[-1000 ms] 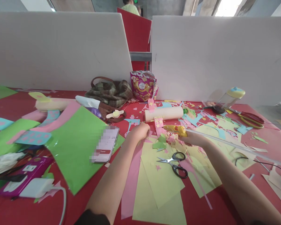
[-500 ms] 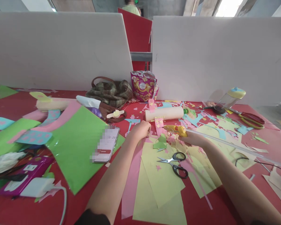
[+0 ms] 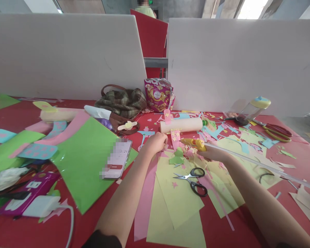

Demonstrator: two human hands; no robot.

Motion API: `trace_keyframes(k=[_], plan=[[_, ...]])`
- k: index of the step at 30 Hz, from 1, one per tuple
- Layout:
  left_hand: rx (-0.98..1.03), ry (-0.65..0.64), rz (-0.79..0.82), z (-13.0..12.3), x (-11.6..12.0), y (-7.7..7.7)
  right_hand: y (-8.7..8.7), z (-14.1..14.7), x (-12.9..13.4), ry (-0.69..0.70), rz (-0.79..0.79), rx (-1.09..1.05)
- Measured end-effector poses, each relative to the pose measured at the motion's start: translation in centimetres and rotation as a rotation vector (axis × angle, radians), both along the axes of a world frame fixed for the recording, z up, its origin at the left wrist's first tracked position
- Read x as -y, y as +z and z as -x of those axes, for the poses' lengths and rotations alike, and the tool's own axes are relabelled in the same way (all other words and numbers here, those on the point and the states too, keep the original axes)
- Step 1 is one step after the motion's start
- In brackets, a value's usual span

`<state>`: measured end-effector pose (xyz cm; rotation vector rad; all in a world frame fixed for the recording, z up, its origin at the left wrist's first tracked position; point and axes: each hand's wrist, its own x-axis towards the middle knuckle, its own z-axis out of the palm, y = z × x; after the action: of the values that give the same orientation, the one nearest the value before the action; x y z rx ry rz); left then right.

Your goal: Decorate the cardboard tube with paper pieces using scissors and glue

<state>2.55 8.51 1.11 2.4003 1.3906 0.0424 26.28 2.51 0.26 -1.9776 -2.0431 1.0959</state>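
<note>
My right hand (image 3: 214, 152) grips a yellow hot glue gun (image 3: 193, 142), its nozzle pointing left. A long clear glue stick (image 3: 258, 162) runs out behind the gun to the right. My left hand (image 3: 157, 142) is closed just in front of a cream paper tube (image 3: 187, 125); whatever its fingers hold is hidden. Around the tube sits a pink strip (image 3: 167, 116) with yellow stars, and its lower end (image 3: 175, 137) hangs down between the hand and the nozzle. Black-handled scissors (image 3: 193, 178) lie spread on yellow paper sheets (image 3: 181, 203) nearer to me.
Left of my arm are a phone (image 3: 117, 160), a green sheet (image 3: 80, 165) and a white charger (image 3: 42, 206). A plaid bag (image 3: 121, 101) and a purple snack bag (image 3: 158, 94) stand behind. Paper scraps, a clear bottle (image 3: 253, 109) and red-and-yellow-handled scissors (image 3: 277, 132) lie right.
Both hands are nearly still; my left hand has shifted very slightly to the right. The phone's counter has gone from 0:20 to 0:21.
</note>
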Motion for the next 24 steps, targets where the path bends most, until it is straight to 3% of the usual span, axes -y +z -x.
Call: trace_keyframes(k=[7, 11, 20, 24], plan=[[0.080, 0.016, -0.050, 0.0, -0.2, -0.1, 1.5, -0.2, 0.2, 0.024, -0.195, 0.214], [0.158, 0.025, -0.059, -0.1, -0.2, -0.1, 2.1, -1.6, 0.4, 0.034, -0.212, 0.332], [0.440, 0.015, 0.052, -1.2, 0.5, 0.5, 0.1, -3.0, 0.2, -0.028, -0.245, 0.528], [0.555, 0.037, 0.121, -1.5, 0.8, 0.9, 0.1, -3.0, 0.4, -0.009, -0.309, 0.561]])
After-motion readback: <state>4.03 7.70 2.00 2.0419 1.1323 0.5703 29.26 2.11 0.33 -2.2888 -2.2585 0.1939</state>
